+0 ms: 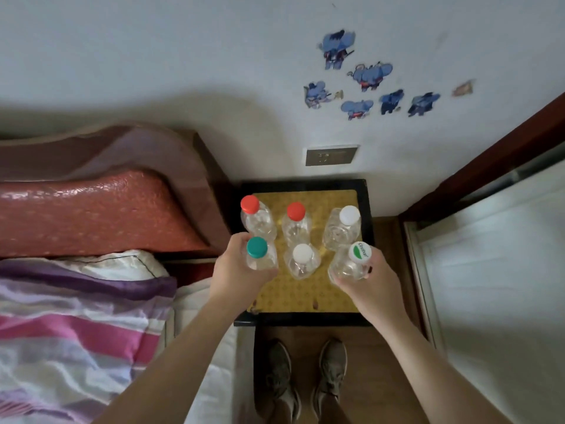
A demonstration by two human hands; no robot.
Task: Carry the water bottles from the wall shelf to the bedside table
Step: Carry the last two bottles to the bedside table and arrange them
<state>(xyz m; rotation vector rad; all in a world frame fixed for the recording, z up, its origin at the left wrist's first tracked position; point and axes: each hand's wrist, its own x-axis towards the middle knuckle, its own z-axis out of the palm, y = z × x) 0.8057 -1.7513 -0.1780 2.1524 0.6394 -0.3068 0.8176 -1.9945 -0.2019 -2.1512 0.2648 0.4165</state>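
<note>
Your left grip (235, 266) curls round the teal-capped bottle (258, 255), your right grip (374, 278) round the green-and-white-capped bottle (351, 263), both over the surface (305, 320) beside four standing bottles (302, 258); whether the held two touch it is hidden.

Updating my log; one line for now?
left hand grips teal-cap bottle | right hand grips green-white-cap bottle | four bottles on bedside table

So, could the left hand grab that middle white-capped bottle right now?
Probably not yet: the left hand is full, gripping the teal-capped bottle. The middle white-capped bottle stands right beside it, unblocked.
</note>
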